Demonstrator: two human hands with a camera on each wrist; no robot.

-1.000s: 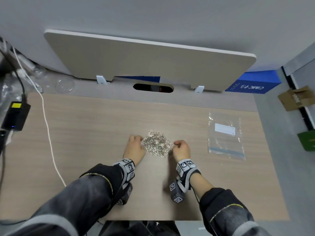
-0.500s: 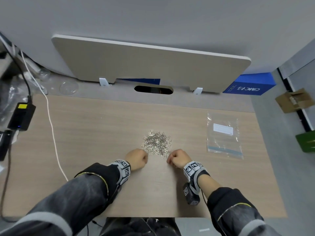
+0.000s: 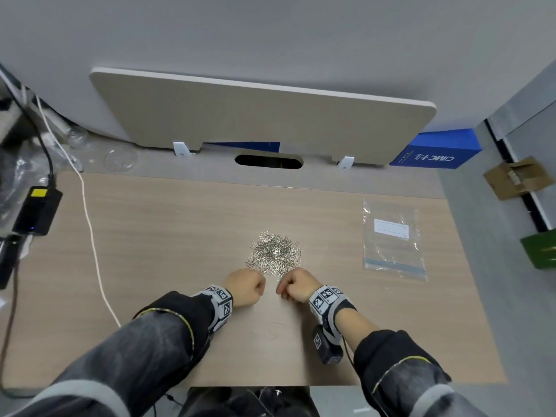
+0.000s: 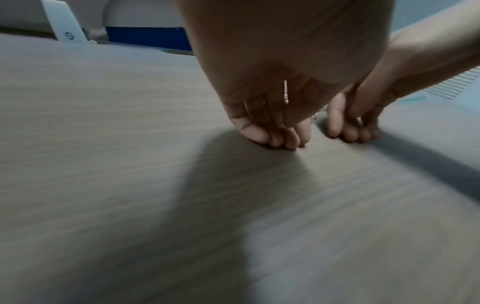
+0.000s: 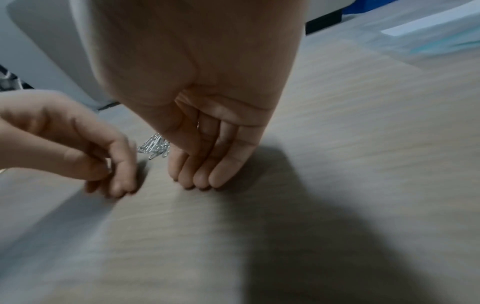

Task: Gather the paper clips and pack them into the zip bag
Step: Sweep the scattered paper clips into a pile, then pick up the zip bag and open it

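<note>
A heap of silver paper clips [image 3: 275, 255] lies mid-table; its near edge shows between the hands [image 5: 154, 147]. The clear zip bag [image 3: 391, 239] lies flat to the right, blue strip toward me, apart from both hands. My left hand [image 3: 246, 285] sits just in front of the heap's left corner, fingers curled, tips on the wood [image 4: 275, 131], and a single clip [image 4: 285, 91] shows inside the palm. My right hand [image 3: 296, 288] is beside it at the heap's near right edge, fingers together and pointing down, tips on the table [image 5: 207, 170].
A black power adapter [image 3: 37, 210] and a white cable [image 3: 90, 236] run along the left side of the table. A beige divider board [image 3: 261, 121] stands at the back. A blue box [image 3: 436, 152], a cardboard box [image 3: 517, 179] and a green object [image 3: 541, 251] are off to the right.
Both hands drew back from the heap's two sides to its near edge and moved closer together, fingers curling under. The heap and the bag have stayed put.
</note>
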